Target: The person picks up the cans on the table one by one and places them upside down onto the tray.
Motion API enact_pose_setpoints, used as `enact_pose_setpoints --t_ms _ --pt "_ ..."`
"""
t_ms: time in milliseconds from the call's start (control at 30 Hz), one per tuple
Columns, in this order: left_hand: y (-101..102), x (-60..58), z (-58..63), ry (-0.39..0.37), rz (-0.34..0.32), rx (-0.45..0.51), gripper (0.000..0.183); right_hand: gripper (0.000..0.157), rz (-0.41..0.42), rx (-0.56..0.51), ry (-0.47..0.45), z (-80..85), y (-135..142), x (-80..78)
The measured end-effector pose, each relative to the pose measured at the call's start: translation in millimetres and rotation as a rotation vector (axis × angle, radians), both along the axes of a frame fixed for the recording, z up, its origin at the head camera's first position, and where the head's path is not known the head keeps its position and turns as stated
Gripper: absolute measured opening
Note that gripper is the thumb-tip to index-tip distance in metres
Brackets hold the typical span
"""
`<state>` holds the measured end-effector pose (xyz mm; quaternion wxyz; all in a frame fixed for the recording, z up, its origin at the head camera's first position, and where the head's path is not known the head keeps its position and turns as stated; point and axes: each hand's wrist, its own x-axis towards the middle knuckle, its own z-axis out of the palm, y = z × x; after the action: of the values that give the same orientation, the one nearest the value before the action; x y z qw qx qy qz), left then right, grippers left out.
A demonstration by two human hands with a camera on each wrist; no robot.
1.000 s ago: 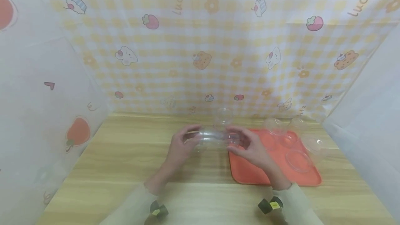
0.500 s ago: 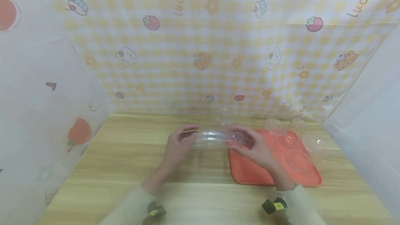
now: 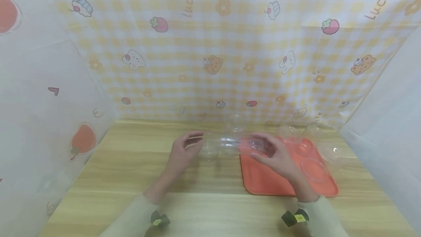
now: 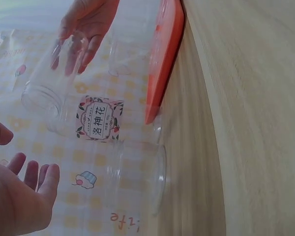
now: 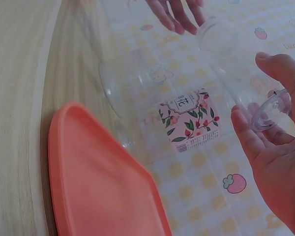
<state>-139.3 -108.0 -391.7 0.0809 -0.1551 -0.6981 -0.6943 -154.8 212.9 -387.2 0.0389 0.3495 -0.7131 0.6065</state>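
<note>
Head view, left hand [image 3: 182,153]: left of the grip and apart from the held jar [image 3: 230,143]; its fingers are loosely bent and hold nothing.
Near jar [image 3: 209,150]: clear, upright on the table [image 3: 131,164], between the left hand and the grip.
Held jar: clear, lying sideways in the air, mouth toward the left hand, base in the right hand [image 3: 275,156].
Label [image 4: 99,119]: pink and floral, beyond the held jar; which jar bears it, I cannot tell.
Rear jar [image 3: 236,123]: behind the held jar, before the checked cloth [image 3: 184,46].
Right hand: thumb and fingers grasp the held jar round its base end.
Tray [image 3: 263,182]: orange, below and right of the grip.
Rims [image 3: 314,180]: several, clear and faint, right of the grip.
</note>
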Motion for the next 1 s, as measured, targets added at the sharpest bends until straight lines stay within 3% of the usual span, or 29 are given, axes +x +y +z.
enact_pose_setpoints --t_ms 233,600,800,1000 --pt "-3 -1.6 -1.5 0.001 -0.005 -0.079 0.034 0.058 -0.014 0.014 -0.054 -0.1 5 0.6" --pt "-8 -9.1 -7.8 0.000 0.001 -0.192 0.039 0.059 -0.030 0.028 -0.027 0.3 11 0.4" --pt "-7 -16.6 -11.1 0.009 0.018 -0.316 0.049 0.061 0.004 -0.014 -0.013 -0.3 15 0.8" --pt "-4 -23.8 -6.9 -0.002 0.027 -0.452 0.059 0.062 0.001 -0.011 -0.036 0.4 20 2.2"
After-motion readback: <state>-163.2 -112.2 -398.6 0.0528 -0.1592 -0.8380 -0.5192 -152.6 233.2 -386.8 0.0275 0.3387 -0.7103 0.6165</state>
